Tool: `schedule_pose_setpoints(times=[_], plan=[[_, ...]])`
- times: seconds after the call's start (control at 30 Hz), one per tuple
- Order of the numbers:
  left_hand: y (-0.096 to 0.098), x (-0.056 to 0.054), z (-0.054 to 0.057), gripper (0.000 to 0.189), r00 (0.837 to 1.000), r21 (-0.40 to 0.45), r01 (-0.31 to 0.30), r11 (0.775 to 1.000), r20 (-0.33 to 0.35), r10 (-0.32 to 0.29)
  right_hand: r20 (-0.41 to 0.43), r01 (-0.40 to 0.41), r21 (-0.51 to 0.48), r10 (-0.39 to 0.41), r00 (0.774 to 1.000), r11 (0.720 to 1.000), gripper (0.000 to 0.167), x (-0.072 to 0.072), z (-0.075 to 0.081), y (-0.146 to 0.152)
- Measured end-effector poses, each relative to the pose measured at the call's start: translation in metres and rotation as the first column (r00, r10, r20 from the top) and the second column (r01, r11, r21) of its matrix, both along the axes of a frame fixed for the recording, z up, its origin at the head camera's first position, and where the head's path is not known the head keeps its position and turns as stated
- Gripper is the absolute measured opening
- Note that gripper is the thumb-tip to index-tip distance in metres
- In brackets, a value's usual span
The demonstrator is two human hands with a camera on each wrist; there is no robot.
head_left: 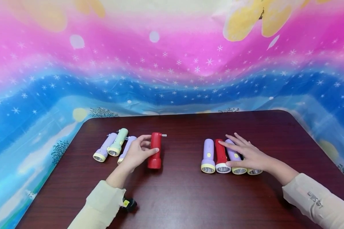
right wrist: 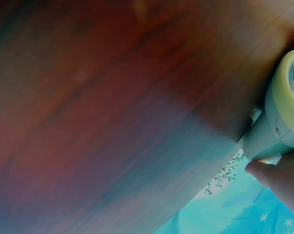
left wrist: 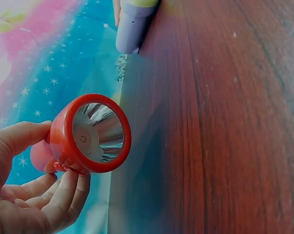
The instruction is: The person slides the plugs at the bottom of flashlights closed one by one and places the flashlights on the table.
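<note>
My left hand (head_left: pixel 137 153) grips a red flashlight (head_left: pixel 154 162), thumb on one side and fingers on the other. A pale prong sticks out sideways near its tail; in the left wrist view its red-rimmed reflector (left wrist: pixel 100 131) faces the camera. On the right, my right hand (head_left: pixel 252 156) lies spread over a row of flashlights, fingers fairly straight. That row has a purple flashlight (head_left: pixel 208 152), a red flashlight (head_left: pixel 220 151) with a white rim, another purple flashlight (head_left: pixel 232 154), and a yellow-rimmed flashlight (head_left: pixel 255 172) mostly hidden under the hand. The right wrist view shows its pale greenish body (right wrist: pixel 264 136).
At the left lie a purple flashlight (head_left: pixel 106 146), a pale green flashlight (head_left: pixel 119 140) and another purple flashlight (head_left: pixel 128 147), partly behind my left hand. A black strap (head_left: pixel 129 204) is at the left wrist. A patterned curtain (head_left: pixel 172 63) surrounds the dark wooden table (head_left: pixel 183 197).
</note>
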State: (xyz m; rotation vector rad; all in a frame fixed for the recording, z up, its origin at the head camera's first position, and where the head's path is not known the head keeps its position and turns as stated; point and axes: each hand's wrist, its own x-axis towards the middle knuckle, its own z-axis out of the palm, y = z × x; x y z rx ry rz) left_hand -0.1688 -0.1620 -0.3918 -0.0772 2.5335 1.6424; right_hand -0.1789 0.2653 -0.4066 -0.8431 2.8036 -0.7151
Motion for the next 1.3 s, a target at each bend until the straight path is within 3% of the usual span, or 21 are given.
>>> schedule_pose_setpoints(times=[0.53,0.97,1.3], plan=[[0.015,0.001,0.008,0.062,0.998,0.071,0.041,0.997,-0.047,-0.038,0.012,0.006,-0.001,-0.006,1.000,1.000,0.078,0.001,0.002,-0.001],[0.030,0.005,0.017,0.062,0.993,0.071,0.071,0.995,-0.098,-0.063,0.024,0.013,-0.012,-0.013,1.000,1.000,0.079,0.001,0.004,-0.001],[0.042,0.007,0.017,0.061,0.987,0.068,0.095,0.993,-0.136,-0.085,0.021,0.008,-0.038,-0.007,1.000,0.999,0.078,0.000,0.000,0.001]])
